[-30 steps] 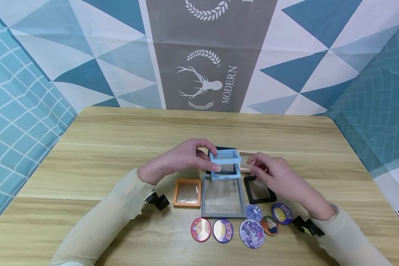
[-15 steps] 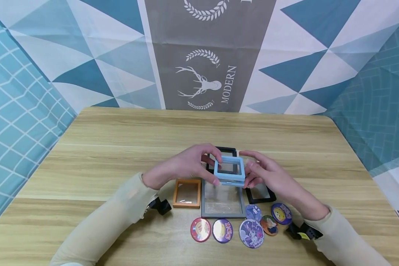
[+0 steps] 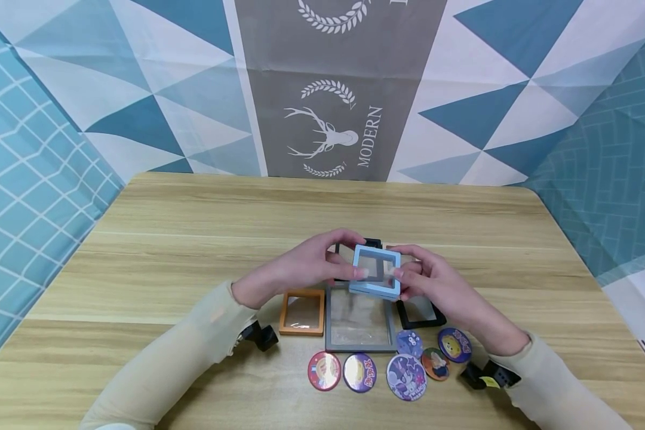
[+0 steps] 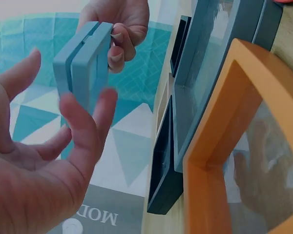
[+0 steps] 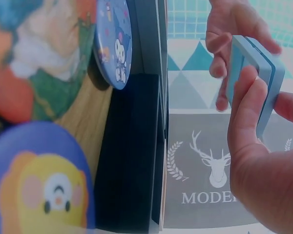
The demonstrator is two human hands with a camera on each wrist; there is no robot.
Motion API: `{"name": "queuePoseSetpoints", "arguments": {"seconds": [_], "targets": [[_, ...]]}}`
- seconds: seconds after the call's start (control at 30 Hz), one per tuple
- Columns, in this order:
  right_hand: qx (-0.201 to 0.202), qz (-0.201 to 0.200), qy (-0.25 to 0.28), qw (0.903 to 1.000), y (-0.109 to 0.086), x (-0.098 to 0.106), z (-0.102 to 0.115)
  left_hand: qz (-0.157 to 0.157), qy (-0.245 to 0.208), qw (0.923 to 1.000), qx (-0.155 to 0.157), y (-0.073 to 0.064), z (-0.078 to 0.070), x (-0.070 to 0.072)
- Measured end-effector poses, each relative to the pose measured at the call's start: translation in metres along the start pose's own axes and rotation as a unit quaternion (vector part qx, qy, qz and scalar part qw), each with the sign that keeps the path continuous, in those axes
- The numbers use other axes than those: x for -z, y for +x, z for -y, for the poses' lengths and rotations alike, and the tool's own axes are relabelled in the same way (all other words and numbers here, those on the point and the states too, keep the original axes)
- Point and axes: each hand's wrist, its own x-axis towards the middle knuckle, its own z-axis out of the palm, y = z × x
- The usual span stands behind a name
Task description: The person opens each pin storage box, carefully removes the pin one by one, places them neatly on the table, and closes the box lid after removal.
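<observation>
A small light-blue display frame [image 3: 374,270] with a clear window is held above the other frames. Its two halves lie folded together, with a narrow seam between them in the left wrist view. My right hand [image 3: 435,283] pinches its right edge between thumb and fingers. Close around its left side is my left hand [image 3: 306,263], fingers spread and the thumb in front of the window in the head view. In the left wrist view, the left fingers [image 4: 78,126] stand loose beside the light-blue frame. Below it lies a large grey frame [image 3: 360,343] on the table.
An orange frame [image 3: 302,330] lies left of the grey one, a black frame [image 3: 435,322] to its right. Another dark frame [image 3: 375,243] sits behind the light-blue one. Several round badges lie in front, among them a red one [image 3: 324,371] and a purple one [image 3: 406,377].
The light-blue frame's raised half has folded down against the other. It has shifted slightly right and tilted. My right hand has come in to pinch its edge, while the left has loosened.
</observation>
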Motion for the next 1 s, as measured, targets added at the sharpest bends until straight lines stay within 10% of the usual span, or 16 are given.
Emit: {"name": "queuePoseSetpoints", "arguments": {"seconds": [0.7,0.8,0.9,1.0], "targets": [[0.038,0.009,-0.073,0.9966,0.001,-0.003,-0.001,-0.022,0.006,0.9997,0.0,-0.002,-0.001,0.014],[0.071,0.021,-0.196,0.9779,0.001,-0.005,-0.005,-0.047,0.019,0.9987,-0.001,-0.004,-0.001,0.029],[0.106,0.035,-0.325,0.9391,0.003,-0.007,-0.011,-0.075,0.044,0.9962,0.011,-0.006,0.001,0.045],[0.119,0.071,-0.371,0.9183,0.003,-0.009,-0.015,-0.086,0.077,0.993,0.026,-0.008,0.004,0.059]]}}
